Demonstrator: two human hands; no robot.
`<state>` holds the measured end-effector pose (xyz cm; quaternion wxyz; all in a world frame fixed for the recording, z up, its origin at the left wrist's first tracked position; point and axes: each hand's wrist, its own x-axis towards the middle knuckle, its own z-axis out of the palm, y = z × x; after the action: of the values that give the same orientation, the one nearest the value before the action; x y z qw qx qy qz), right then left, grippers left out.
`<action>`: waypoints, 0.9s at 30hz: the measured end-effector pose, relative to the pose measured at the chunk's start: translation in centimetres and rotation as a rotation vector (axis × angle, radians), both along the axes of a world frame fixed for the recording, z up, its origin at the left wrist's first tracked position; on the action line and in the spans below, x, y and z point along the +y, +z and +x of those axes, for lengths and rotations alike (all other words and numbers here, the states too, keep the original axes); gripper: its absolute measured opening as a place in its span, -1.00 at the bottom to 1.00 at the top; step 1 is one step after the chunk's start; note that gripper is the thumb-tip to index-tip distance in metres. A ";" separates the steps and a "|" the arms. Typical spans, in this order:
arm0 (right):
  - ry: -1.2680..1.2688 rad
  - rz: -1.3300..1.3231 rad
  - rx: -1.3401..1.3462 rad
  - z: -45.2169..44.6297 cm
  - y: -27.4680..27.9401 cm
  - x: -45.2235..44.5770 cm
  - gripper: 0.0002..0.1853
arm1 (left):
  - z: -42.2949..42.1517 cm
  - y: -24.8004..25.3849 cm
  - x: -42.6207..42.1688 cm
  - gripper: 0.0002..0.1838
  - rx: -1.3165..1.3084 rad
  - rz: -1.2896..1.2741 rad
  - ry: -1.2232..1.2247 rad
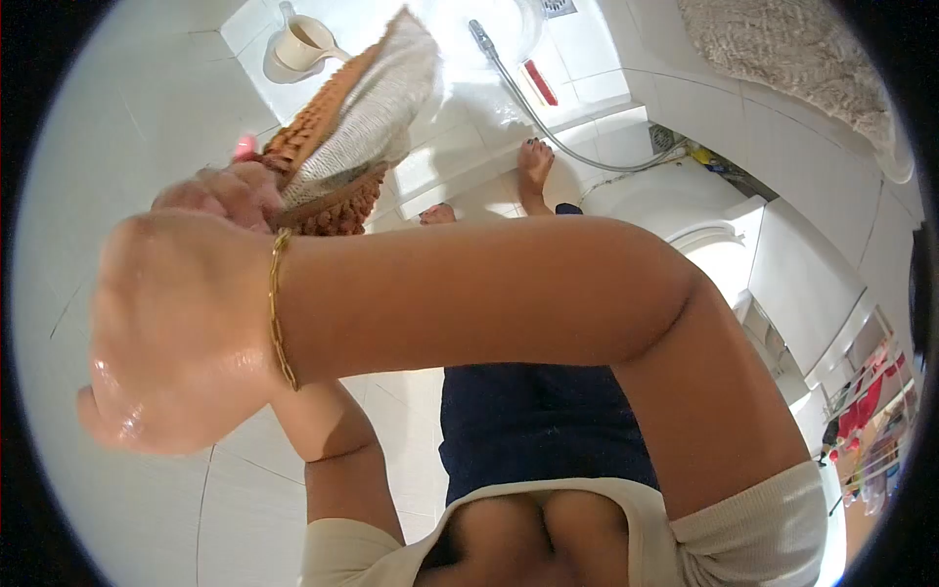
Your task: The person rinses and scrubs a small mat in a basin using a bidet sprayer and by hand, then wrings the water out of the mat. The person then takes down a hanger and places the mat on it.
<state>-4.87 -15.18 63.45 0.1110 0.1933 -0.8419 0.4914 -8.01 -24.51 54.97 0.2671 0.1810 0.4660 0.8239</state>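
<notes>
A brown, chunky-textured cloth with a pale woven underside (pixel 367 127) hangs folded at the upper left. My left hand (pixel 230 191) is closed on its lower left end, with the fingers partly hidden behind my other hand. My right hand (pixel 176 333), wet and wearing a gold bracelet at the wrist, is close to the camera, just in front of and below the left. Its back faces me, and most of its fingers are out of sight, so what it holds is hidden. My right forearm crosses the view over the left arm.
A cream dipper (pixel 305 41) sits on the tiled floor at the top. Nearby are a shower head (pixel 477 34) with its hose and a red-and-white object (pixel 540 83). Bare feet (pixel 535 166) stand beside a low ledge. A toilet (pixel 719 249) and rack (pixel 866 411) are at right.
</notes>
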 end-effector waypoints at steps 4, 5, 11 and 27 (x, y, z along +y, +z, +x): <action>0.110 0.045 -0.121 0.0 -0.3 2.6 -0.83 | 1.7 -1.4 1.1 -0.45 -0.034 -0.033 0.006; 0.140 0.085 -0.164 0.0 -0.3 3.0 -0.86 | 2.0 -1.6 1.4 -0.45 -0.042 -0.032 0.003; 0.157 0.062 -0.298 -0.7 -1.3 4.4 -0.79 | 1.7 -1.1 1.8 -0.46 -0.103 0.079 -0.075; -0.298 -0.407 -0.535 2.2 -13.2 -0.1 -0.38 | -4.8 -0.1 0.1 -0.73 0.203 -0.128 -0.126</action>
<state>-2.69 -15.25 50.26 -0.0066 -0.0928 -0.7452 0.6603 -12.83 -24.42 54.89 0.2809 0.2750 0.5299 0.7515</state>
